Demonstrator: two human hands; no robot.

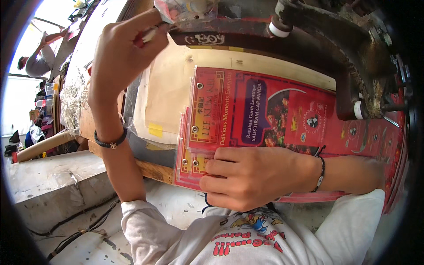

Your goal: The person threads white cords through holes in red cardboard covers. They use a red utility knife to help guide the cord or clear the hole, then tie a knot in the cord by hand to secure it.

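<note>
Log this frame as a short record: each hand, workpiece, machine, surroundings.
left hand: raised, fingers at the end of the dark metal bar; grip unclear
right hand: palm down, fingers bent, over the red printed sheets
workpiece: overlapping sheets, metal eyelets near their left edge
machine: dark metal bar above the sheets
under sheets: beige board
nearby: clear plastic bag beyond the bar
background: white string bundle, another person at far left

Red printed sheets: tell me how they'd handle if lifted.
The red printed sheets would probably bend, being thin and broad. Their glossy surface suggests they may slide over one another. The small metal eyelets probably add little weight.
</note>
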